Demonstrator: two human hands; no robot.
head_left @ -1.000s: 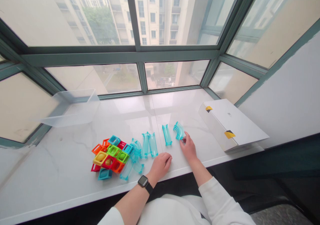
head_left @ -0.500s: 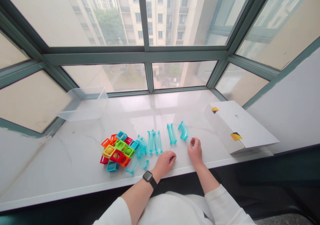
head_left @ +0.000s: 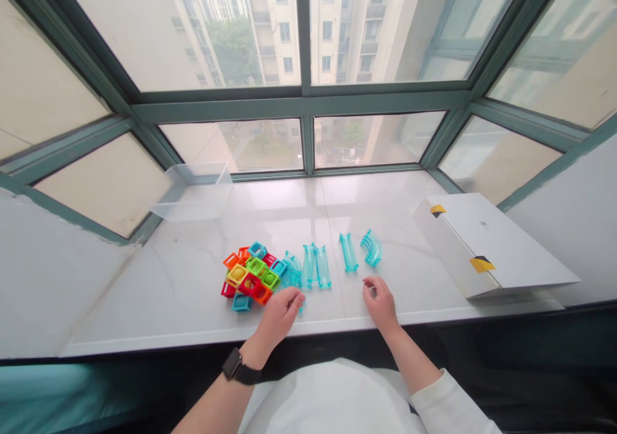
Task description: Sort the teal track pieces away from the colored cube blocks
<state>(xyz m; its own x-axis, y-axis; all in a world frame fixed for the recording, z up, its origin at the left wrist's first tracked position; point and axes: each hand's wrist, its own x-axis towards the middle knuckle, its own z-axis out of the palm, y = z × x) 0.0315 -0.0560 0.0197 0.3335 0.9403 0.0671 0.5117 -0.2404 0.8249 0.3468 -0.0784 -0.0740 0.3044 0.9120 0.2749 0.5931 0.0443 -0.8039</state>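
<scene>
The left hand (head_left: 277,318) is curling down at the near side of the heap, fingers bunched, with a sliver of clear teal track (head_left: 301,305) showing beneath them; I cannot tell whether it is gripping that piece or only covering it. The right hand (head_left: 380,302) is resting half-closed and empty on the white stone bench (head_left: 144,305), its fingertips (head_left: 369,283) lying near a straight teal channel (head_left: 348,252) and a curved teal channel (head_left: 371,247). Between the hands, a pair of straight channels (head_left: 315,267) is lying side by side, next to a curved piece (head_left: 293,269) that is butting against the heap of bright square frames (head_left: 250,273).

The main risk is the left wrist sweeping sideways: the light channels could skate out of line on the polished stone, or the loosely piled frames could slide apart. A piece slipping from those fingers could also skid over the bench's near edge. A wide reach toward the clear plastic tub (head_left: 193,193) or the white cardboard box (head_left: 491,247) could catch the channels too.
</scene>
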